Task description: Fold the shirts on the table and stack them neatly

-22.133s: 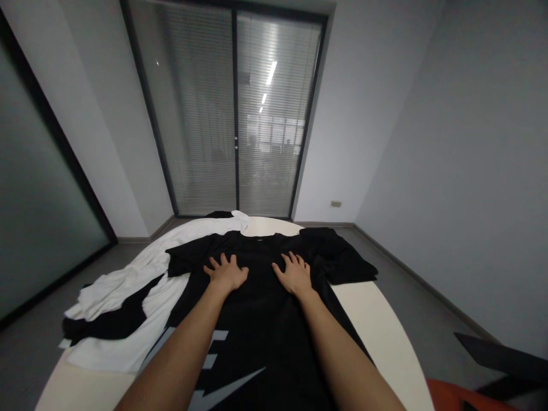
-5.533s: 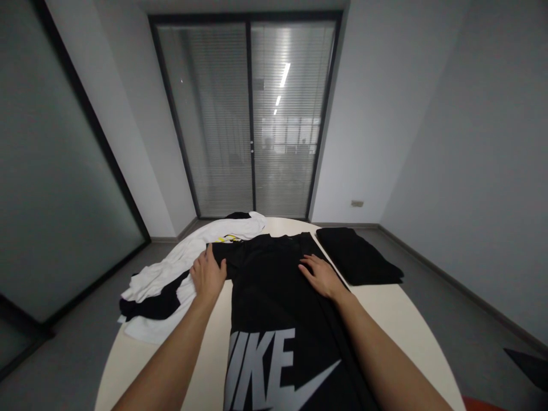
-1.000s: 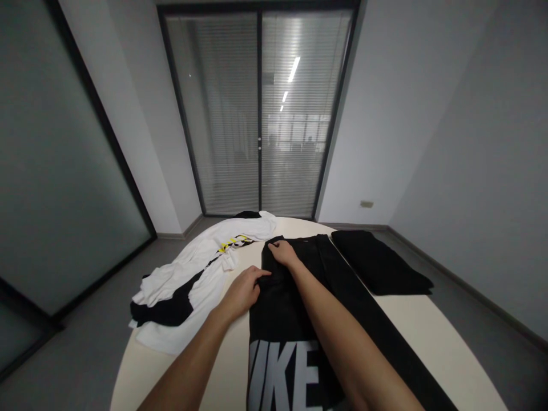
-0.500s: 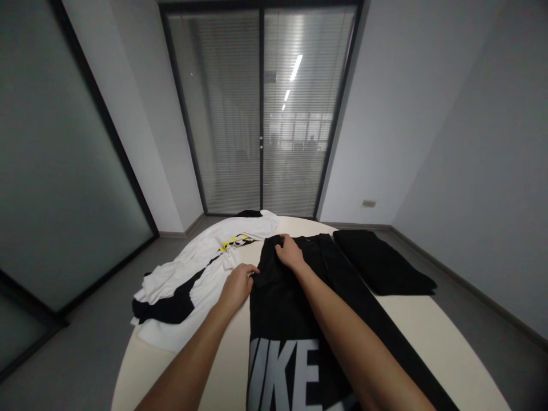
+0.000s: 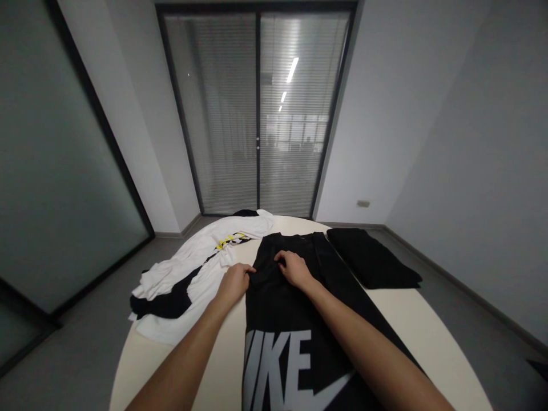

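A black garment (image 5: 274, 308) with large grey letters and a swoosh lies lengthwise on the pale round table (image 5: 222, 354), its far end near the back edge. My left hand (image 5: 235, 282) pinches the garment's left edge near the far end, thumb and fingers together. My right hand (image 5: 293, 267) is on the upper part of the garment, its fingers curled and pressed together at the cloth; whether a fold is between them is hard to tell.
On the left of the table lies a loose heap of white and black clothes (image 5: 188, 262) with a yellow print. A folded black garment (image 5: 372, 260) rests at the back right. Beyond are a glass door (image 5: 257, 114) and walls.
My right hand has moved from the garment's far edge back toward me. My left hand stays at the left edge. The view has shifted slightly.
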Action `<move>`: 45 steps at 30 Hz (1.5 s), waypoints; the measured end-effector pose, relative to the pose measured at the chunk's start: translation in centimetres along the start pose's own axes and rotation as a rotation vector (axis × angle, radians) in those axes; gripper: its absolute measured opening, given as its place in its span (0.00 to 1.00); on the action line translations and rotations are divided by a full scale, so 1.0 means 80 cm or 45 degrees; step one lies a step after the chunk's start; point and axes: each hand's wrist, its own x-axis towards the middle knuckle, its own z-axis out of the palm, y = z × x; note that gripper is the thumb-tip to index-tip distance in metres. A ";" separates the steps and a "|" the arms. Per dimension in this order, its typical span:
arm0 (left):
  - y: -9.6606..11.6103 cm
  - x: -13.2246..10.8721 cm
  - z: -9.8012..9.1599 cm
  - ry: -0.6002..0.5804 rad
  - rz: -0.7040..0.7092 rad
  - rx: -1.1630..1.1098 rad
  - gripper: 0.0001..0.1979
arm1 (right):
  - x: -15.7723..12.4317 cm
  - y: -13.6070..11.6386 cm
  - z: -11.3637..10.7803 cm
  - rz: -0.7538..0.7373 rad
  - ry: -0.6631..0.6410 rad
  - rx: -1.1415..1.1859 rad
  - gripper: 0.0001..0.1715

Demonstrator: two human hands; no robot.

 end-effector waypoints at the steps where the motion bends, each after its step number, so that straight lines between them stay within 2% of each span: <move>1: 0.001 -0.001 0.000 0.002 -0.011 -0.001 0.20 | 0.001 0.003 0.000 -0.011 0.030 0.063 0.15; 5: 0.006 -0.001 0.001 0.010 -0.060 -0.010 0.16 | 0.010 0.011 -0.001 0.043 0.129 0.171 0.18; 10: 0.014 -0.001 0.002 0.019 -0.065 0.009 0.14 | 0.018 0.015 0.001 0.127 0.058 0.152 0.18; 14: 0.019 -0.006 0.003 0.034 -0.065 0.066 0.12 | 0.026 0.014 -0.001 0.070 0.074 0.184 0.21; 19: 0.028 -0.014 0.003 0.007 -0.116 0.311 0.18 | 0.039 0.015 0.006 -0.042 0.283 0.247 0.21; 21: 0.031 -0.015 0.004 -0.010 -0.139 0.392 0.18 | 0.041 0.016 0.011 -0.048 0.298 0.260 0.21; 25: 0.034 -0.017 0.005 -0.008 -0.141 0.485 0.17 | 0.035 0.012 0.013 0.014 0.238 0.122 0.20; 28: 0.037 -0.019 0.005 0.014 -0.119 0.523 0.17 | 0.025 0.000 0.011 -0.028 0.251 -0.059 0.16; 30: 0.039 -0.020 0.004 0.013 -0.108 0.531 0.17 | 0.017 -0.010 0.012 -0.094 0.188 -0.103 0.19; 34: 0.043 -0.020 0.000 0.017 -0.168 0.539 0.20 | 0.004 -0.023 0.021 -0.227 -0.156 -0.142 0.30; 36: 0.043 -0.020 -0.002 0.014 -0.228 0.545 0.19 | 0.000 -0.024 0.024 -0.260 -0.270 -0.166 0.33; 42: 0.040 -0.016 -0.002 -0.046 -0.274 0.505 0.12 | -0.010 -0.016 0.007 -0.429 -0.299 -0.118 0.36; 45: 0.040 -0.015 -0.001 -0.059 -0.278 0.476 0.10 | -0.018 -0.017 0.002 -0.383 -0.393 -0.131 0.39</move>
